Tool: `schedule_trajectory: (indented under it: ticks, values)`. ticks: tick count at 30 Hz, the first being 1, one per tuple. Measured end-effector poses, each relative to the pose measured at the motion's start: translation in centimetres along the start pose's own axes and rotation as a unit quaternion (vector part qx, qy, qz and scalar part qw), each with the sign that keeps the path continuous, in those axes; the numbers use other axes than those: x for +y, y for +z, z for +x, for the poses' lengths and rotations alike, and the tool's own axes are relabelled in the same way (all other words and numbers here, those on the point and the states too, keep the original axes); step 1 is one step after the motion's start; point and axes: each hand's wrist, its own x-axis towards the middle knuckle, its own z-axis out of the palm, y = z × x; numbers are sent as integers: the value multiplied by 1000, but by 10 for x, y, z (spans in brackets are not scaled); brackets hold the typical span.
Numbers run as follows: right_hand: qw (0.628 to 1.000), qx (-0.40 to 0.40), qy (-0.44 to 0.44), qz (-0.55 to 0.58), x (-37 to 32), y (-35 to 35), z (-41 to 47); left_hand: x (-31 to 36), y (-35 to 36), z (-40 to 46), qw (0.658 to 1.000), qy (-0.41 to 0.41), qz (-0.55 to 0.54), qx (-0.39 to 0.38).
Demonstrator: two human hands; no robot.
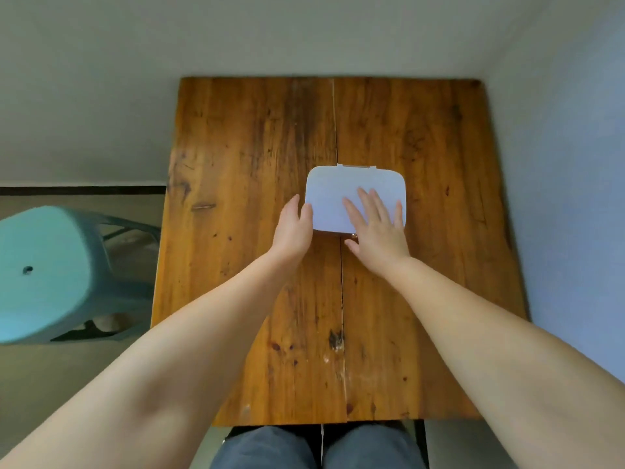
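A flat white plastic box [338,187] with rounded corners and a small tab on its far edge lies closed near the middle of a wooden table [243,157]. My right hand [377,228] rests flat on the lid's near right part, fingers straight and spread. My left hand [292,228] is at the box's near left corner, fingers straight, touching its side edge. A small metallic piece peeks out under the box's near edge, between the hands.
The table stands against grey walls at the back and right. A teal plastic stool [50,272] stands on the floor to the left of the table. My knees in grey trousers [318,448] sit under the table's near edge.
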Motion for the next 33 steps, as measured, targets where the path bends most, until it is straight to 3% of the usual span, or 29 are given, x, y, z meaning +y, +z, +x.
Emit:
schedule_trajectory:
  ticks: [3, 8, 11, 14, 16, 19, 22, 27, 28, 30, 32, 33]
  values:
    - [999, -4, -48, -14, 15, 6, 17, 6, 4, 11, 991, -12, -130, -19]
    - [994, -12, -103, -14, 25, -15, 16, 0, 11, 9, 977, -56, -205, 15]
    - [990, -18, -132, 47, 33, -45, 16, -2, 14, 8, 966, -86, -242, 25]
    - [974, 87, -149, 147, 52, -79, 26, -8, 16, 10, 976, -53, -208, 32]
    - [962, 152, -102, 204, 70, -96, 42, -14, 19, 12, 982, -47, -179, 36]
    - [913, 159, 48, 374, 93, -94, 74, -22, 21, 14, 981, -43, -181, 54]
    - [836, 126, 169, 506, 100, -69, 101, -25, 21, 15, 979, -39, -193, 53]
    - [792, 37, 226, 566, 96, -40, 110, -28, 22, 13, 978, -23, -200, 51]
    - [804, 45, 231, 546, 94, -40, 108, -29, 22, 12, 978, -22, -201, 52]
    - [868, 124, 213, 431, 86, -44, 97, -30, 23, 11, 979, -21, -198, 53]
    - [910, 210, 90, 347, 66, -51, 84, -31, 23, 11, 979, -21, -196, 60]
    - [925, 194, 10, 327, 52, -52, 80, -31, 24, 11, 978, -20, -197, 63]
